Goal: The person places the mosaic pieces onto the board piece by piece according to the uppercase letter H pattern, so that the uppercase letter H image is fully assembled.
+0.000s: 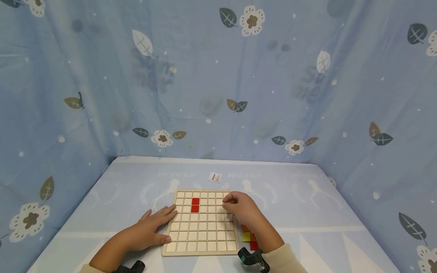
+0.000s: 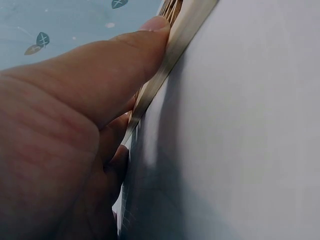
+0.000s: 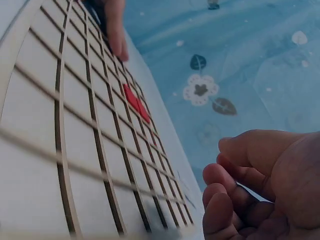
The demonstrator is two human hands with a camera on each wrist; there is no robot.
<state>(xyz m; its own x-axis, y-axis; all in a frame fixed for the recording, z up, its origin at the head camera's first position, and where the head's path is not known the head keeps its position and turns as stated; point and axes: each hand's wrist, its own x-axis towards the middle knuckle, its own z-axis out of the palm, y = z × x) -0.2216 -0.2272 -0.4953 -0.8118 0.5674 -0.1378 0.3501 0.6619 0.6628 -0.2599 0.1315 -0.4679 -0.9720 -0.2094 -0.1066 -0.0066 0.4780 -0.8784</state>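
A light wooden board [image 1: 193,237] with a grid of square cells lies on the table. Two red tiles, an upper one [image 1: 195,201] and a lower one [image 1: 195,209], fill neighbouring cells in one column near the far side. My left hand [image 1: 146,231] rests at the board's left edge, fingers spread and the thumb [image 2: 150,45] touching the frame. Over the far right part of the board hovers my right hand [image 1: 244,208], fingers curled and thumb close to the index finger. In the right wrist view no tile shows at its fingertips [image 3: 215,174], though their inner side is partly hidden.
Partly under the right forearm lie loose tiles: a yellow one [image 1: 246,237], a red one [image 1: 254,246] and some orange. A small printed card [image 1: 215,177] lies beyond the board. Patterned blue curtains [image 1: 211,76] enclose the table [image 1: 307,212].
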